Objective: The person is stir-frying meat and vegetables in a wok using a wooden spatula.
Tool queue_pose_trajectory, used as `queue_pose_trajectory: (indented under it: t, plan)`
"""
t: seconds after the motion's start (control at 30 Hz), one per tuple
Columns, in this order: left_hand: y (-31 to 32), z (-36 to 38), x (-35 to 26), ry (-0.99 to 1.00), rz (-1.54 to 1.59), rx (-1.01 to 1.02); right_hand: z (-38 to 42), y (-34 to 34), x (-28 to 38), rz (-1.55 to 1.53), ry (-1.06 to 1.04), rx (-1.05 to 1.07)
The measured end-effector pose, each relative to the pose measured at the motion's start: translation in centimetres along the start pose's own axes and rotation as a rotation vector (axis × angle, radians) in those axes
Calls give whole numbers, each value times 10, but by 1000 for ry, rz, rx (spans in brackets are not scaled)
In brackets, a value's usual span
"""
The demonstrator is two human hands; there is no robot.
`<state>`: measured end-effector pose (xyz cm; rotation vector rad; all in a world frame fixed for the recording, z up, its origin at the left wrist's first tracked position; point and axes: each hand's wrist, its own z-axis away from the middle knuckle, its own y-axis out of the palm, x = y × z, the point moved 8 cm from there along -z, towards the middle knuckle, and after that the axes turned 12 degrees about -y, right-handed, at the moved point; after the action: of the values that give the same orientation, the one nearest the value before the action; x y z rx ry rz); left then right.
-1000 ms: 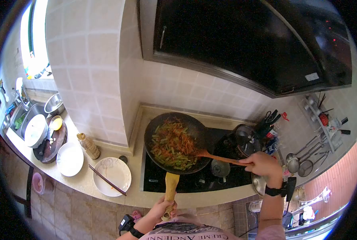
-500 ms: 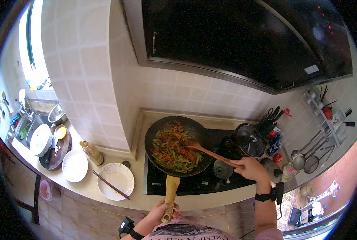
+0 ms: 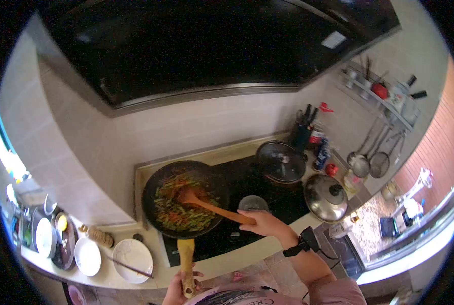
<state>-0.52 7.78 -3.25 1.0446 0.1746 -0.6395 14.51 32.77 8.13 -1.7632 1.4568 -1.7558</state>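
A dark wok (image 3: 150, 221) sits over the left part of the black cooktop (image 3: 283, 203). Inside it lie chopped green vegetables and orange-red shreds (image 3: 186, 217). My left hand (image 3: 177, 287) is wrapped round the wok's yellowish wooden handle (image 3: 186, 256), near its end. In my right hand (image 3: 263, 223) is a wooden spatula (image 3: 214, 208), gripped by the handle; its blade rests among the food. Just behind my right hand stands a small grey bowl-like item (image 3: 254, 203) on the cooktop.
A lidded black pot (image 3: 281, 162) stands at the back right, near a knife block (image 3: 301, 133) and bottles. A domed metal lid (image 3: 326, 197) lies at right. To the left are a plate with chopsticks (image 3: 133, 254), a bottle (image 3: 98, 236) and a white bowl (image 3: 87, 257). Ladles (image 3: 360, 163) hang at right.
My view has swung to the right, so the scene sits further left. The spatula blade has shifted toward the middle of the food. Both hands keep their holds.
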Motion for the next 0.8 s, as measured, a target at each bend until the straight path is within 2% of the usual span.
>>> queue_pose_trajectory:
  t: [0.07,0.17,0.2,0.3,0.33,0.43,0.53,0.57,0.6,0.7,0.8]
  plan:
    - [32,22,-12,47,18,-115,9,-28,-1,-144,89,-159]
    - [10,19,-9,80,-87,-135,24,-78,-13,-21,22,-371]
    - [0,18,0,8,-48,-188,25,-92,-18,-65,34,-409]
    - [-6,15,4,-37,-67,-156,20,-132,-32,5,29,-440]
    - [-25,11,11,-44,11,-47,16,-143,-36,13,14,-456]
    - [-8,24,-3,115,-102,-208,3,-167,-53,0,-14,-495]
    - [-9,32,8,121,-107,-248,-14,-177,-72,9,61,-459]
    - [-7,35,10,131,-118,-269,-20,-179,-77,-2,20,-472]
    - [-37,33,23,127,-16,-182,-27,-179,-85,-13,-23,-485]
    - [-37,47,40,146,68,-362,-44,-177,-86,2,-87,-459]
    - [-24,60,48,167,46,-438,-60,-168,-86,-2,-132,-418]
